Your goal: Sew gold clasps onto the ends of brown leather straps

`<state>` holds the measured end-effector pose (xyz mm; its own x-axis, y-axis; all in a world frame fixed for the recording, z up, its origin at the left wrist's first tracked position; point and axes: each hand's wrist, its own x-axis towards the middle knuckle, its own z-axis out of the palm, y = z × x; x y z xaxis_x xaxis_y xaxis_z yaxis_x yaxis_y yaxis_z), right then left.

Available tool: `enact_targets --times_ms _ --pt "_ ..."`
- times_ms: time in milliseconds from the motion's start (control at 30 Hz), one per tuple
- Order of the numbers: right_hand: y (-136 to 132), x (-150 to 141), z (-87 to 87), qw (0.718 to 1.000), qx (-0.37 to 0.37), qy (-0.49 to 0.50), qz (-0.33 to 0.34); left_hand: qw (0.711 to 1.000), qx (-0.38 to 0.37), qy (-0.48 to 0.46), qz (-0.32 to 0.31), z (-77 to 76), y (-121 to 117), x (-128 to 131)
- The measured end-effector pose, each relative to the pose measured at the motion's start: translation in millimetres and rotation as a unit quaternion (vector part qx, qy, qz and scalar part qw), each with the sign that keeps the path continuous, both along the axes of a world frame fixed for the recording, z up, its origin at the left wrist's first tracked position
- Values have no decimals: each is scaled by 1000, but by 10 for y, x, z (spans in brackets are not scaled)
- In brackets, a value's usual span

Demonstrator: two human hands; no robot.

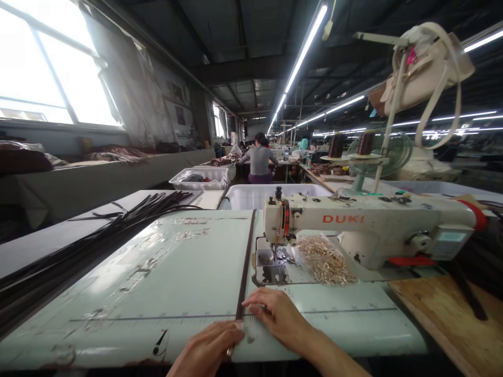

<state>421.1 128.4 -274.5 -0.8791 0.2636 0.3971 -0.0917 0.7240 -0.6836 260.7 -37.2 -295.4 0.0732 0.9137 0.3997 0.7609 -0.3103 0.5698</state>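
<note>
A narrow dark brown leather strap (247,262) lies lengthwise on the pale green sewing table, from the far edge to my hands. Its near end is pinched between the fingers of my left hand (212,346), at the table's front edge. A small gold-coloured bit shows below those fingers; its kind is unclear. My right hand (280,318) is just right of the strap, with its index fingertip at the strap's edge. The other right fingers are curled in, and what they hold is hidden. Beyond this hand stands a sewing machine (314,217) with a bag of gold-coloured metal clasps (326,259) on its bed.
Many long dark straps (98,238) lie in a bundle on the left. A printed ruler (157,318) runs along the table's front. White bins (275,192) stand behind. A wooden board (451,314) is at right; a handbag (424,78) hangs above. A person (260,159) sits farther off.
</note>
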Motion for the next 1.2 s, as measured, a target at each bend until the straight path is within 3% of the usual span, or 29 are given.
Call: enact_targets --times_ms 67,100,167,233,300,333,433,533,733,933,1033,1100,1200 --pt "-55 10 34 999 -33 27 15 985 -43 -148 78 66 -3 55" --pt "-90 22 59 998 -46 35 29 964 -55 -238 107 107 0 95" --pt "-170 56 111 997 -51 44 32 891 -67 -427 137 192 10 193" --pt "-260 95 145 998 -14 53 -17 804 -75 -570 154 278 9 299" --pt "-349 138 153 993 56 61 -82 744 -81 -639 175 365 -11 400" --pt "-387 158 147 988 93 63 -103 731 -79 -654 179 409 -27 445" --pt "-456 199 100 978 162 71 -112 727 -62 -659 182 520 -82 543" --pt "-462 198 50 976 167 90 -108 735 -62 -649 184 572 -120 581" --pt "-475 147 90 964 214 143 -74 757 -52 -627 175 518 -185 579" --pt "-498 151 137 981 120 133 -69 778 -36 -603 174 514 -243 541" --pt "-480 142 165 980 121 143 -72 785 -33 -595 172 521 -286 549" --pt "-468 152 165 973 167 154 -52 781 -20 -599 179 526 -328 574" --pt "-430 142 98 955 227 187 -48 748 26 -637 185 554 -364 453"
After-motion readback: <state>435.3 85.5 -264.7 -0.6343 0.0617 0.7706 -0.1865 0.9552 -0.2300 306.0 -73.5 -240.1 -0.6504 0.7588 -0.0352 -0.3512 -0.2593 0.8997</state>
